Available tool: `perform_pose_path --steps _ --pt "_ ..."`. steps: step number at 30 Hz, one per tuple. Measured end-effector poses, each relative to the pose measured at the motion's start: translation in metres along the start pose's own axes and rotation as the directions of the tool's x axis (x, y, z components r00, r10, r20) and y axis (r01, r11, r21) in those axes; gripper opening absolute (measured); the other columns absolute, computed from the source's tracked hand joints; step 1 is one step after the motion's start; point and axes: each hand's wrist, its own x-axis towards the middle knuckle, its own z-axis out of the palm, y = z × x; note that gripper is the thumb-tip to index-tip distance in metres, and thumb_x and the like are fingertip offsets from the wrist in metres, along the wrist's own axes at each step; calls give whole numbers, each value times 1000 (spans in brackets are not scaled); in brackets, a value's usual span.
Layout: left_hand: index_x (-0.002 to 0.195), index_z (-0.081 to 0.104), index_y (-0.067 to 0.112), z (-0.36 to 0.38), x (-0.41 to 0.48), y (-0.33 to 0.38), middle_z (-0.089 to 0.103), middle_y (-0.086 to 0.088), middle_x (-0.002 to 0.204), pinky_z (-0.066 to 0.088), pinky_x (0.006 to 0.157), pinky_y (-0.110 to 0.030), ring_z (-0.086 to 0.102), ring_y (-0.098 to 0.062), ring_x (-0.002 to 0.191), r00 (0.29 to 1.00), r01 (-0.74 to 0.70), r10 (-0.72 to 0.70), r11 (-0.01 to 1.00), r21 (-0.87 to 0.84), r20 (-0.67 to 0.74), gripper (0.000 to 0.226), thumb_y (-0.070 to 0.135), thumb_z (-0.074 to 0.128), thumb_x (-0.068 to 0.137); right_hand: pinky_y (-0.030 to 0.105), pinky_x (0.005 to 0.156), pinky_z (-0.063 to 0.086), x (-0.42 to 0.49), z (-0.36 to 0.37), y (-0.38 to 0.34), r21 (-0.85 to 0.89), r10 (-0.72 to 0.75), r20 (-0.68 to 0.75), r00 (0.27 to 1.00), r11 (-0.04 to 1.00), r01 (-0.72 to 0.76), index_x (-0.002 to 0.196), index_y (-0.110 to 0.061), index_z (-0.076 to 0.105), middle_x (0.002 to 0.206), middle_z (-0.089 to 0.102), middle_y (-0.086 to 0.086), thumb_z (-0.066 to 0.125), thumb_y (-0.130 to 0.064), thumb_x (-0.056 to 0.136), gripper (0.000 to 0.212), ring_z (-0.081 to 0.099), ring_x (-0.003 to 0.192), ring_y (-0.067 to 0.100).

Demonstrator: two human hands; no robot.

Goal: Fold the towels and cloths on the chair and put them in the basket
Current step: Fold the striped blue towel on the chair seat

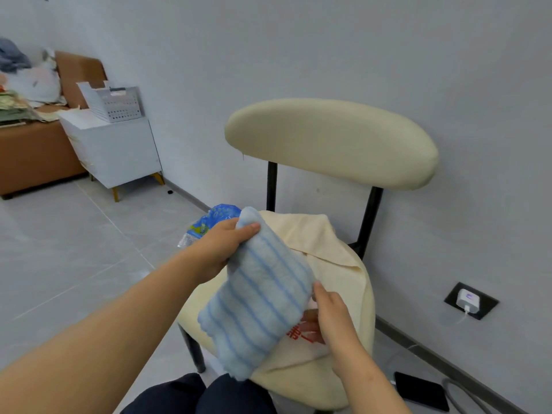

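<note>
A folded light-blue striped towel is held above the cream chair. My left hand grips its upper end, thumb on top. My right hand touches the towel's right edge, its fingers tucked under and behind the fabric. Beneath them a cream cloth lies spread on the seat, with red printing showing near my right hand. The white perforated basket stands far off on a white cabinet at the upper left.
A blue printed plastic bag lies on the floor left of the chair. A black phone with a cable lies on the floor at lower right, below a wall socket with a charger. A brown bed with piled laundry stands at far left.
</note>
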Motion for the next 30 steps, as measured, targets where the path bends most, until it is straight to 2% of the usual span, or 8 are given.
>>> perform_pose_path --steps 3,7,10,13,16,19,25,30 --pt "109 61 13 0 -12 4 67 -7 110 47 96 -33 62 -20 105 999 -20 17 997 -77 -51 20 24 52 96 27 64 50 -13 1 -17 331 -6 260 966 940 -84 109 -19 61 97 72 10 39 -51 95 42 68 81 20" --pt "113 60 13 -5 -29 5 67 -5 111 48 96 -35 61 -21 107 996 -27 20 996 -80 -86 22 24 53 95 30 69 53 -21 -9 -37 548 -206 143 968 831 96 123 -28 48 110 65 7 60 -22 88 37 67 89 16" --pt "114 59 17 -11 -44 6 69 -1 107 52 86 -30 64 -18 102 996 -86 86 996 -9 -28 21 18 56 93 28 66 57 -26 -23 -51 522 -365 99 926 811 264 117 -27 54 92 73 2 60 -3 86 39 70 79 13" --pt "115 57 22 -18 -55 4 68 1 110 53 86 -28 64 -16 104 991 -128 120 976 175 55 37 7 67 83 32 81 54 -26 -31 -55 324 -421 156 894 876 357 119 -26 55 104 69 2 64 6 81 51 67 94 18" --pt "107 63 19 -21 -60 2 70 -3 105 52 89 -31 64 -18 102 988 -130 152 923 362 -30 32 9 73 78 21 79 48 -25 -35 -56 37 -462 132 877 886 462 115 -28 56 107 65 -5 67 7 77 52 61 98 10" --pt "94 70 13 -18 -64 2 71 -3 91 50 72 -21 64 -15 85 970 -141 208 904 404 -128 21 15 77 75 19 71 49 -30 -39 -59 -59 -511 115 852 853 519 90 -25 66 89 70 -10 69 3 75 32 64 87 10" --pt "86 73 17 -19 -65 4 50 24 111 39 74 -15 51 1 98 934 -225 292 929 294 -208 16 17 80 72 29 74 51 -30 -48 -64 -77 -522 121 844 843 533 79 -20 67 79 70 -7 73 -8 74 14 63 79 11" --pt "87 74 14 -19 -63 4 74 -6 93 54 68 -21 69 -17 85 980 -199 200 977 -72 0 24 19 72 64 25 62 42 -22 -47 -66 173 -468 237 851 883 437 76 -18 55 68 59 -5 71 -19 64 20 54 65 9"
